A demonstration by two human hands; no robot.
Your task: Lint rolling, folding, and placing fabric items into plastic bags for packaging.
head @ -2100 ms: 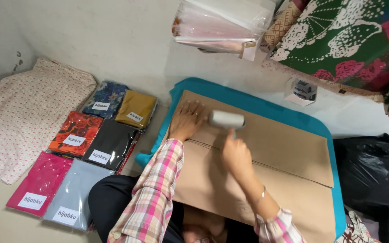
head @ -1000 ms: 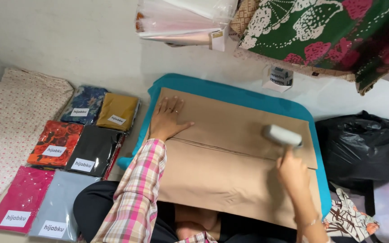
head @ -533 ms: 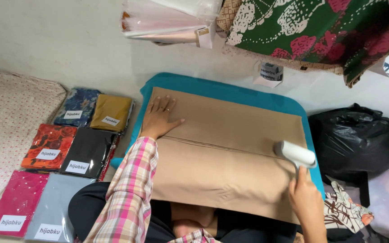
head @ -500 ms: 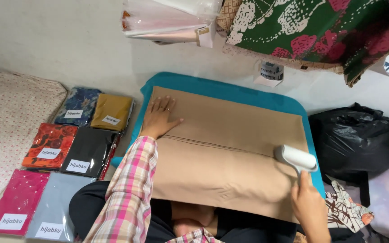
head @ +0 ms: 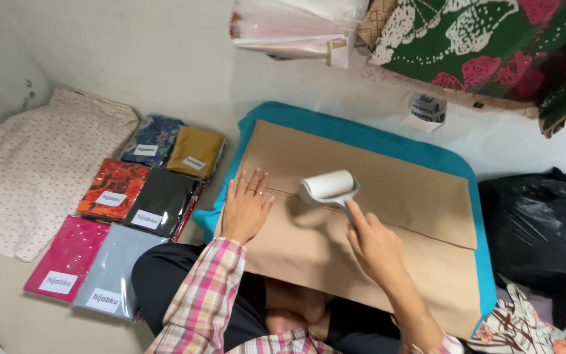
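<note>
1. Here: left hand [head: 245, 208] flat, palm down on the tan cloth [head: 388, 196], fingers spread and pointing away from the body; plaid sleeve [head: 207, 295] running up from the lower edge of the frame to the wrist.
2. Right hand [head: 376, 244] reaching forward from the lower right, forearm angled up and left, index finger stretched along the handle of the lint roller [head: 327, 186], other fingers curled round it.
3. Roller lying on the cloth near the left end of the fold line, just right of the left fingertips but apart from them; white drum with its long axis roughly left to right, slightly tilted up at the right; handle pointing back toward the right hand.
4. Cloth folded, long axis slanting from upper left to lower right, lying on a teal mat [head: 361, 136] that shows along the far and right edges.
5. Left of the mat: packed scarves [head: 135, 203] in clear bags laid in rows, and a dotted pale fabric [head: 31, 177] farther left.
6. Right of the mat: black bag [head: 542, 226]. Beyond it: small card [head: 426, 110], green floral fabric [head: 479, 46], clear plastic sleeves [head: 289, 26].
</note>
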